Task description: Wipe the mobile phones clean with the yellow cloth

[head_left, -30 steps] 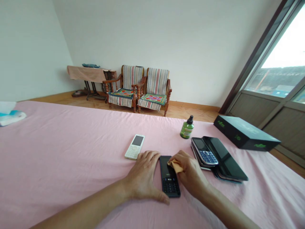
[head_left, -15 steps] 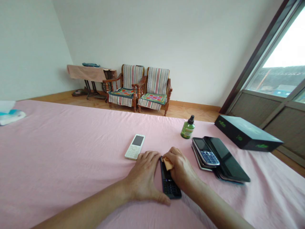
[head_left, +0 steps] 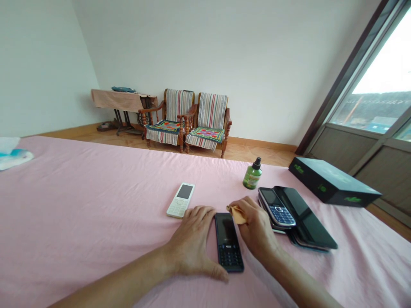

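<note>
A black keypad phone (head_left: pixel 229 241) lies face up on the pink cloth in front of me. Bracing its left side, my left hand (head_left: pixel 192 241) has its fingertips by the top corner and its thumb at the lower edge. My right hand (head_left: pixel 257 224) is just right of the phone, its fingers closed round a small yellow-orange cloth (head_left: pixel 238 214). Part of the cloth is hidden inside that hand. Beyond my left fingers rests a white keypad phone (head_left: pixel 181 200), also face up.
Right of my right hand are a blue-and-silver keypad phone (head_left: pixel 278 209) on a stack and a dark tablet-like device (head_left: pixel 310 220). A green spray bottle (head_left: pixel 252 174) stands behind them, near a black box (head_left: pixel 334 182). At far left is a white-and-blue packet (head_left: pixel 14 159).
My right hand has moved right with the cloth, off the black phone's screen, which now shows fully. My left hand stays beside the phone.
</note>
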`<state>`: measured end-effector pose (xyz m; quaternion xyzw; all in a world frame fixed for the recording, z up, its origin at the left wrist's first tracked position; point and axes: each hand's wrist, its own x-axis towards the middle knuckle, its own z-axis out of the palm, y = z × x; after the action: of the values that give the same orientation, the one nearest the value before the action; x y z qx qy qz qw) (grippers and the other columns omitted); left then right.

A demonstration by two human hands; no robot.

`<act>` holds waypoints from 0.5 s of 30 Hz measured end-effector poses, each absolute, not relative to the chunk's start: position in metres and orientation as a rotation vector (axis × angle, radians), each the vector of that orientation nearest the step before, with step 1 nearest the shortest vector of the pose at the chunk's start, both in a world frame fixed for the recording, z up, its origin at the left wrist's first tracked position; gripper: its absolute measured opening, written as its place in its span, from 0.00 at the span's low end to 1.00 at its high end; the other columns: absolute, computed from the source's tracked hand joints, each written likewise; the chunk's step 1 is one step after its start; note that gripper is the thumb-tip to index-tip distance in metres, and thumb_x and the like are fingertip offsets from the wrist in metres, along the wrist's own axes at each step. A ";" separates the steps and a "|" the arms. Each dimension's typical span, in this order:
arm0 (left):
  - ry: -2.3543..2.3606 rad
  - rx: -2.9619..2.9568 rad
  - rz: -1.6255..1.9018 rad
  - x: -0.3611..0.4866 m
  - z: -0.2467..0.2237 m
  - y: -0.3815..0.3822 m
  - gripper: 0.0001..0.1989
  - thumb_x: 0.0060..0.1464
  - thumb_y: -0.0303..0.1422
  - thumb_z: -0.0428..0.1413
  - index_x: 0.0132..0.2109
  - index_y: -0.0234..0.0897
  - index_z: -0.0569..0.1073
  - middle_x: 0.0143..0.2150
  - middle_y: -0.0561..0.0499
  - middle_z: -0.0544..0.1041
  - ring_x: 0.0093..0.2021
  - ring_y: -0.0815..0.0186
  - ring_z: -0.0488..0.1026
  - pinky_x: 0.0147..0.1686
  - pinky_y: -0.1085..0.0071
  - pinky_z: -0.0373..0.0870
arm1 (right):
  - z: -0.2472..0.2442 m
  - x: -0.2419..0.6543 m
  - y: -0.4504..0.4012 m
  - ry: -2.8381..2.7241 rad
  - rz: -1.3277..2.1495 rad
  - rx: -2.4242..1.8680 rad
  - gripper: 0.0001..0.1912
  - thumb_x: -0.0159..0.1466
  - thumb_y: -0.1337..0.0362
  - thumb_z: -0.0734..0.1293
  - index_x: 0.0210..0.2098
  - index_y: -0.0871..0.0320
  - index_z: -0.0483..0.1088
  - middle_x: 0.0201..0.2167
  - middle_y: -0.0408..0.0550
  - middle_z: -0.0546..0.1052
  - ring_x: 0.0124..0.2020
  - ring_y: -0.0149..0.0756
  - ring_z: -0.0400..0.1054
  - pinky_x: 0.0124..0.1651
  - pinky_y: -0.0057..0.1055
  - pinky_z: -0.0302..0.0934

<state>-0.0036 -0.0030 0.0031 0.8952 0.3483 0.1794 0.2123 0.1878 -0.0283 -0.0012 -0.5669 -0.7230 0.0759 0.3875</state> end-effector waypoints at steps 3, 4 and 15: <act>0.974 2.483 0.509 -0.003 0.003 -0.003 0.50 0.26 0.56 0.67 0.55 0.35 0.64 0.55 0.39 0.67 0.55 0.44 0.63 0.58 0.47 0.55 | -0.006 0.175 -0.024 -1.837 0.297 -1.372 0.17 0.54 0.82 0.59 0.36 0.59 0.72 0.32 0.47 0.70 0.35 0.36 0.65 0.37 0.29 0.57; 0.980 2.484 0.508 -0.003 0.003 -0.003 0.50 0.25 0.56 0.67 0.55 0.35 0.64 0.55 0.39 0.67 0.55 0.43 0.63 0.58 0.47 0.55 | -0.009 0.172 -0.023 -1.846 0.317 -1.363 0.17 0.55 0.82 0.59 0.35 0.59 0.72 0.32 0.47 0.70 0.35 0.36 0.64 0.37 0.29 0.57; 0.986 2.478 0.520 -0.002 0.002 -0.003 0.51 0.25 0.56 0.66 0.56 0.35 0.64 0.55 0.38 0.67 0.55 0.42 0.63 0.58 0.45 0.56 | -0.008 0.167 -0.024 -2.014 0.315 -1.431 0.15 0.61 0.80 0.60 0.34 0.58 0.74 0.35 0.49 0.69 0.39 0.37 0.63 0.41 0.30 0.58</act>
<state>-0.0021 -0.0030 0.0023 0.8914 0.3548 0.1871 0.2107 0.1666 -0.0235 -0.0083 -0.5445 -0.7661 0.1197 0.3197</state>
